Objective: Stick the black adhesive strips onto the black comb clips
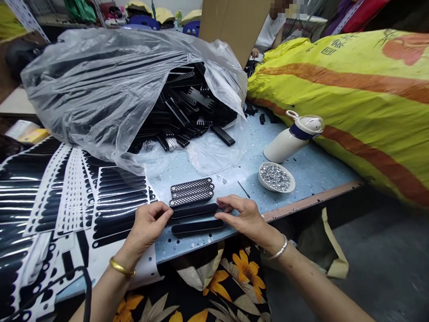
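Note:
A long black plastic strip [194,210] lies near the table's front edge, and both hands pinch it. My left hand [149,224] grips its left end with curled fingers. My right hand [242,216] presses fingertips on its right end. A second black strip [197,226] lies just in front of it. Behind it sit three perforated black strips [191,191] side by side.
White sticker sheets with black oval labels [58,198] cover the left of the table. A clear plastic bag [108,87] spills several black parts. A white bowl of small metal bits [276,177], a tipped white bottle [293,135] and a yellow sack [360,100] stand to the right. Another person sits far behind.

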`<state>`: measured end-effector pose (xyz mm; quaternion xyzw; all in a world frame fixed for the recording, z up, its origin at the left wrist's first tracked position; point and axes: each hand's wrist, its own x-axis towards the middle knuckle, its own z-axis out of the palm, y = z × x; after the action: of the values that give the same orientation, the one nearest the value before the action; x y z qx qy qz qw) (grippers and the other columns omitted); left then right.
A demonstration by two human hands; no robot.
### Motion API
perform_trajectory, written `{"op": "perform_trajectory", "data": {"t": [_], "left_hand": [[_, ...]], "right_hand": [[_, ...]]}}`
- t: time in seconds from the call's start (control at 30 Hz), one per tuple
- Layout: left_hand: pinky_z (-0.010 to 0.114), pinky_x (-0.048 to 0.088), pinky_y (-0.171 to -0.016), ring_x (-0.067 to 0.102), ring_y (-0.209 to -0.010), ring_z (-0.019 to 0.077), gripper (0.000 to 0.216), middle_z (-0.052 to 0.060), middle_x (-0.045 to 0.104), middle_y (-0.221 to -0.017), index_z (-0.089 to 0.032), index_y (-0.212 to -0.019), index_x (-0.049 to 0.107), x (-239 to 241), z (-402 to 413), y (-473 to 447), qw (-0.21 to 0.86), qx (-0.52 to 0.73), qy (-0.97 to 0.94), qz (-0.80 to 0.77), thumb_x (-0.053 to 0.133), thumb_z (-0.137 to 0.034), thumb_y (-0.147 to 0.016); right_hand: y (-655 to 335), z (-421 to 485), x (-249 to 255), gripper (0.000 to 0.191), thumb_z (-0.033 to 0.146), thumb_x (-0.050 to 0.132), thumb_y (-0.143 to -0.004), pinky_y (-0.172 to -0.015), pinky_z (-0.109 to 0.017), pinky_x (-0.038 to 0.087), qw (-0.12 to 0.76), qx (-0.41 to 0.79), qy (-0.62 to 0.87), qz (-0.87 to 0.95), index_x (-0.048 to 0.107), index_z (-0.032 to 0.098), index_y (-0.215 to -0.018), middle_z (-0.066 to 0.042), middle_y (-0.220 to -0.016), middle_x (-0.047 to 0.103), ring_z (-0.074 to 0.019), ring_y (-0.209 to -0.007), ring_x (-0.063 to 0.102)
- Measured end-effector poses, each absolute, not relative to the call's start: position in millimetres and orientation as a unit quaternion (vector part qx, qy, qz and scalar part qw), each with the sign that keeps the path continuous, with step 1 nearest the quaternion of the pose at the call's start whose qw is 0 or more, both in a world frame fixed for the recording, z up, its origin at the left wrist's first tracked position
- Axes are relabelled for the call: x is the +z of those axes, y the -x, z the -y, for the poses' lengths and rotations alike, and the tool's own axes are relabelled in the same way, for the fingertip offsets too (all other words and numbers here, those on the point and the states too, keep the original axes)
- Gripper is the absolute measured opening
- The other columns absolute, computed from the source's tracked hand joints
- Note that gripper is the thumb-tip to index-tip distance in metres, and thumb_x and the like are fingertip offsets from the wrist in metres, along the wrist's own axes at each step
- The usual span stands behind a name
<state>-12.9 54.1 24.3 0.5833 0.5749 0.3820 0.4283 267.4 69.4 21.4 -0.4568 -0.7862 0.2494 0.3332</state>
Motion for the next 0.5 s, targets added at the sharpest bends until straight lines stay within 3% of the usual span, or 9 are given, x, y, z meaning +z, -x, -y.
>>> {"op": "perform_trajectory", "data": {"t": [0.3, 0.5], "left_hand": [[0.021, 0.038, -0.046, 0.048, -0.048, 0.0119, 0.022, -0.001, 0.055, -0.05, -0.017, -0.059, 0.066, 22, -54, 13, 0.44, 0.379, -0.577, -0.574, 0.061, -0.035, -0.072], [0.022, 0.037, -0.047, 0.049, -0.049, 0.0121, 0.022, -0.001, 0.056, -0.05, -0.017, -0.061, 0.066, 23, -54, 12, 0.415, 0.381, -0.594, -0.574, 0.059, -0.033, -0.073]], "right_hand": [[-256, -82, 21, 0.035, 0.037, 0.082, -0.07, -0.049, -0.023, 0.05, 0.292, 0.31, 0.489, 0.761, 0.074, 0.015, -0.094, -0.002, -0.071, 0.068, -0.0132, -0.056, 0.062], [-255, -81, 21, 0.025, 0.019, 0.079, -0.068, -0.053, -0.023, 0.051, 0.277, 0.339, 0.495, 0.75, 0.074, 0.015, -0.092, -0.002, -0.075, 0.068, -0.0128, -0.059, 0.063]]}}
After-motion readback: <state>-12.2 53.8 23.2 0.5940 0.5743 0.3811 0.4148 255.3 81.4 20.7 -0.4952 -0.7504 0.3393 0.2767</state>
